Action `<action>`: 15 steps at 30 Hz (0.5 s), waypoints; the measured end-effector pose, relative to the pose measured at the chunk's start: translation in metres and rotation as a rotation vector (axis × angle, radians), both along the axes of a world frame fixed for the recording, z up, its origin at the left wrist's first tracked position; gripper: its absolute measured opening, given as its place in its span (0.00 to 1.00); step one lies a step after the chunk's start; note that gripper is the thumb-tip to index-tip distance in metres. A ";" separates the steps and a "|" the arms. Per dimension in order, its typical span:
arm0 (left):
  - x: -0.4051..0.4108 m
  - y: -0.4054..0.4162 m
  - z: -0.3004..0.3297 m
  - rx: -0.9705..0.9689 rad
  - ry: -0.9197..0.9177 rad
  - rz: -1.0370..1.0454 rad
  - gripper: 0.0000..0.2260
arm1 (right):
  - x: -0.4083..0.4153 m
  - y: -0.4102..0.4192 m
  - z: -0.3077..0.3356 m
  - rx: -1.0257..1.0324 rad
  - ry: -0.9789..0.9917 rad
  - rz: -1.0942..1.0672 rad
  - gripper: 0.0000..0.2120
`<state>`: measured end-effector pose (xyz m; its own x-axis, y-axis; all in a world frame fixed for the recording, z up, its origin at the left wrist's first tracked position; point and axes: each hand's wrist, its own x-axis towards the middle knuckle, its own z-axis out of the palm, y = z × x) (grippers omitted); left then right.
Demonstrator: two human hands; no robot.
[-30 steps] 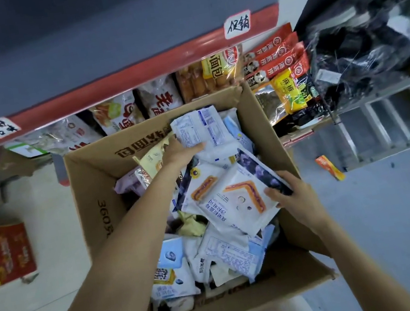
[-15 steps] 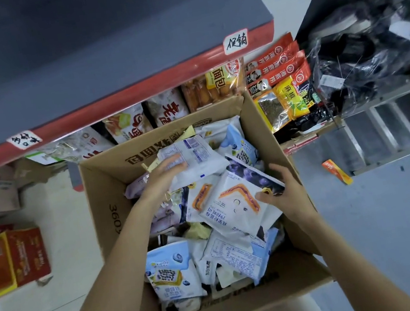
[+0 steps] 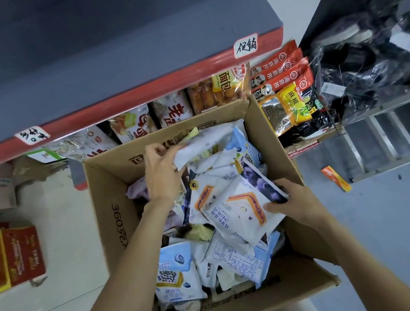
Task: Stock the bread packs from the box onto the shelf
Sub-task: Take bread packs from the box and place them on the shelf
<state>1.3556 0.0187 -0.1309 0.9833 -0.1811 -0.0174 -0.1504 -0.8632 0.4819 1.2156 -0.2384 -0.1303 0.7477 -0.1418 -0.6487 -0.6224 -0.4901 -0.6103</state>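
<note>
An open cardboard box [image 3: 117, 225] in front of me is full of bread packs in white and pale blue wrappers. My left hand [image 3: 160, 174] is at the box's far side and grips the end of a white pack [image 3: 204, 143]. At the right wall of the box, my right hand [image 3: 293, 202] holds the edge of a white sandwich-bread pack [image 3: 239, 217] printed with an orange and purple slice. A pale blue pack [image 3: 174, 273] lies near the front. The shelf [image 3: 118, 107] with a red edge strip stands beyond the box, with bread packs [image 3: 171, 110] under it.
Red sauce packets [image 3: 279, 71] and yellow spice bags [image 3: 294, 106] hang right of the shelf. A metal ladder [image 3: 397, 132] lies on the grey floor to the right, with a small orange packet [image 3: 335, 177] beside it. Red and orange cartons [image 3: 5, 259] stand on the left.
My left hand has gone from resting on the packs to gripping the white pack and lifting its end at the far side. My right hand stays on the sandwich-bread pack.
</note>
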 end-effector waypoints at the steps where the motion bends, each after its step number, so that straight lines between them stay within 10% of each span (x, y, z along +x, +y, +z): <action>1: 0.007 0.003 -0.001 -0.037 -0.031 0.027 0.17 | 0.001 -0.002 0.004 0.052 0.047 0.019 0.18; 9: 0.012 0.043 0.065 -0.687 0.124 0.422 0.06 | 0.002 -0.003 0.043 -0.022 -0.009 0.053 0.11; 15: -0.005 0.087 0.132 -0.818 0.038 0.536 0.11 | 0.016 0.008 0.110 0.151 -0.202 -0.068 0.18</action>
<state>1.3509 0.1059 0.0015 0.9402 0.3191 -0.1190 0.1924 -0.2095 0.9587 1.2320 -0.2301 -0.0203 0.8564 -0.1087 -0.5048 -0.5087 -0.3455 -0.7886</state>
